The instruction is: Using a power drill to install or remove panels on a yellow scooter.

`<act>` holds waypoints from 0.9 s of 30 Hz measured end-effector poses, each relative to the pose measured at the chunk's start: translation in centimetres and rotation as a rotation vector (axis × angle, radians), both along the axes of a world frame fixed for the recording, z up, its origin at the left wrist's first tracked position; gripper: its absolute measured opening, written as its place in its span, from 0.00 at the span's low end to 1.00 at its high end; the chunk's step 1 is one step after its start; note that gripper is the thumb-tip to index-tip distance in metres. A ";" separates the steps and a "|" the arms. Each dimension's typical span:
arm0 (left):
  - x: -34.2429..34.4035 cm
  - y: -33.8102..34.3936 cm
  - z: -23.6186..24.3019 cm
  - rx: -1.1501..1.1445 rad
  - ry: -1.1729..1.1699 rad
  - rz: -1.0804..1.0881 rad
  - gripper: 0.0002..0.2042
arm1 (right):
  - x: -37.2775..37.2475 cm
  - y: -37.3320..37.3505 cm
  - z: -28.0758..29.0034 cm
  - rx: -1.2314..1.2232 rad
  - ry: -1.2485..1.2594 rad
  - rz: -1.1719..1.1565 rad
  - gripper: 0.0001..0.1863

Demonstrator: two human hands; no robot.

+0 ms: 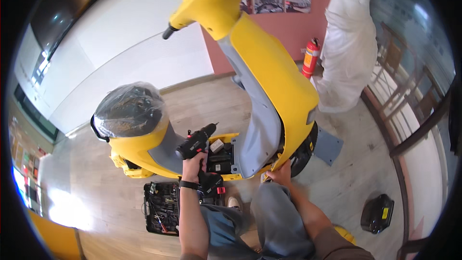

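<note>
A yellow electric scooter [279, 74] with a grey inner leg shield stands in front of me. My left hand [193, 166] is wrapped round the grip of a black cordless drill [195, 142], held above the near side of the scooter's footboard, its tip pointing up and to the right. Beside the drill, the open footboard compartment [222, 156] shows black parts and a small pale box. My right hand [281, 173] is closed on the lower edge of the yellow front panel, behind the front wheel [304, 156]; some of its fingers are hidden there.
An open black tool case [161, 209] lies on the floor left of my legs. Clear plastic covers the scooter's seat [130, 110]. A grey panel [328, 147] rests past the front wheel, and a black part [378, 213] lies at right. A red fire extinguisher [311, 58] stands by the wall.
</note>
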State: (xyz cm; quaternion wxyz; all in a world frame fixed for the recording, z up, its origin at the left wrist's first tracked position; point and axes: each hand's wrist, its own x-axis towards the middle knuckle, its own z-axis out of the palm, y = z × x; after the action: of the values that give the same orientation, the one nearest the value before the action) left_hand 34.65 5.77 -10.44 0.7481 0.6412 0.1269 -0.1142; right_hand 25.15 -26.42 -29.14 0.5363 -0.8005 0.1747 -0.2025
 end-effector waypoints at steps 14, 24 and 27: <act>0.0 -1.1 0.7 -0.058 -0.130 -0.048 0.05 | -3.8 -2.6 2.2 -0.020 0.272 -0.057 0.54; 0.2 -0.8 0.5 -0.034 -0.086 -0.024 0.05 | -1.9 -4.1 -1.3 0.117 0.072 0.166 0.56; 0.1 -0.7 0.7 -0.010 -0.079 -0.005 0.04 | -1.5 -3.2 -1.0 0.260 0.036 0.221 0.50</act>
State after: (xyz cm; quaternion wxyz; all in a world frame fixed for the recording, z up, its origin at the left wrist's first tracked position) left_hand 34.79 5.02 -9.77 0.7556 0.6417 0.0951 -0.0912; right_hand 23.61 -29.62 -30.18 0.6513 -0.7421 0.1199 -0.1038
